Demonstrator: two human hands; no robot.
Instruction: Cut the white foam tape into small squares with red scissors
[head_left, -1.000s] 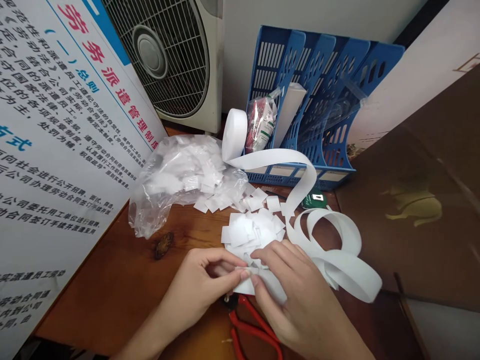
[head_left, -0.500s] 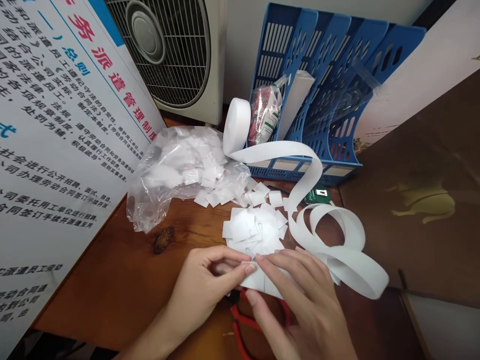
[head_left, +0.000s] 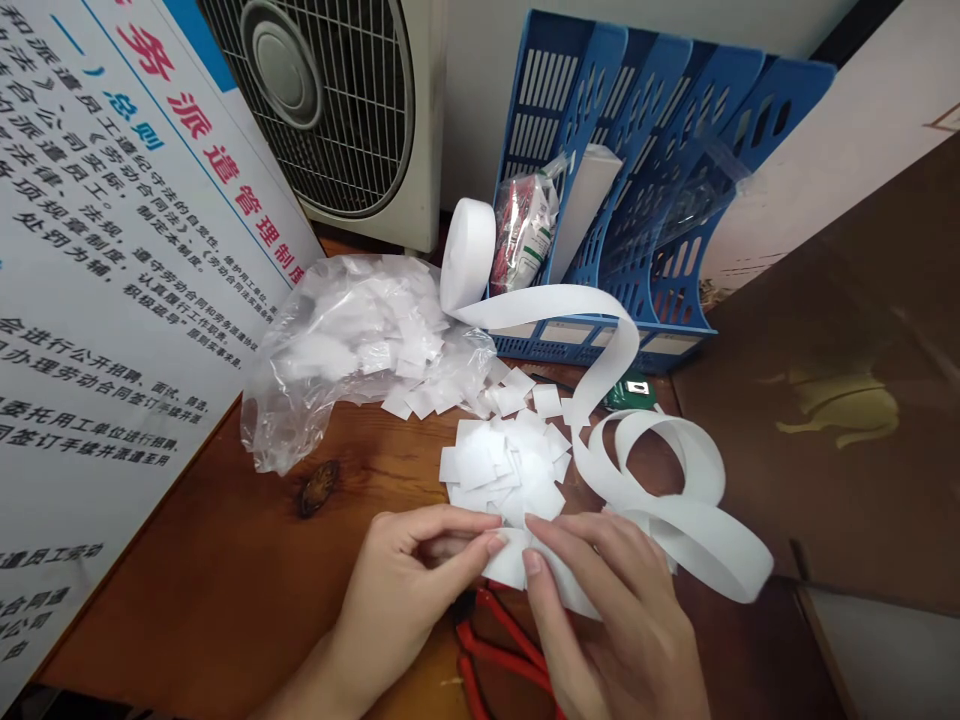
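Both hands meet at the near edge of the wooden desk (head_left: 225,560). My left hand (head_left: 409,585) pinches the end of a white tape strip (head_left: 514,565) between thumb and fingers. Fingers of my right hand (head_left: 607,610) lie over the same strip from the right and press on it. The strip loops away to the right (head_left: 697,540) and runs up to a white tape roll (head_left: 466,250). Just beyond my fingers lies a pile of cut white squares (head_left: 502,460). Red-handled scissors (head_left: 502,650) lie under my hands.
A clear plastic bag (head_left: 345,350) holds more white squares at centre left. Behind stand a blue file rack (head_left: 622,180), a white fan (head_left: 337,100) and a printed board (head_left: 112,250) leaning on the left. A brown panel (head_left: 840,400) closes the right side.
The hands shifted slightly along the strip's end, the right fingers sliding lower over it. The view drifted a little; the tape loops and pile stayed put.
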